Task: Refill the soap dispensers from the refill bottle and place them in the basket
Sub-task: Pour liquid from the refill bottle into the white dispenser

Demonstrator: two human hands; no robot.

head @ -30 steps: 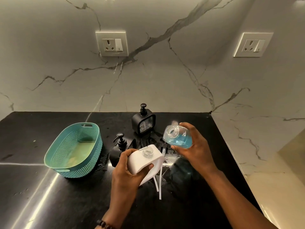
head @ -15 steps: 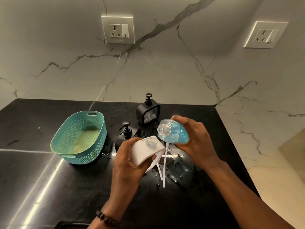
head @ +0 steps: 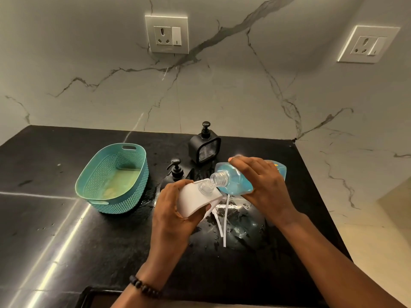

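Observation:
My left hand (head: 172, 210) grips a white soap dispenser (head: 195, 197) with its clear threaded neck uncapped, tilted toward the right. My right hand (head: 264, 185) holds the clear refill bottle (head: 233, 182) of blue liquid tipped on its side, its open mouth just above and touching the dispenser's neck. Two white pump tubes (head: 225, 221) lie on the wet counter under the hands. A black square dispenser (head: 204, 146) stands behind, and a second black pump dispenser (head: 175, 170) sits left of it, partly hidden by my left hand. The teal basket (head: 111, 176) stands empty at the left.
The black counter (head: 66, 241) is wet around the hands. A marble wall with two power sockets (head: 166, 34) rises behind; the counter ends at the right against a marble side wall (head: 355, 174).
The refill bottle has tipped further down and moved left until its mouth meets the white dispenser's neck. The camera has shifted closer and slightly downward.

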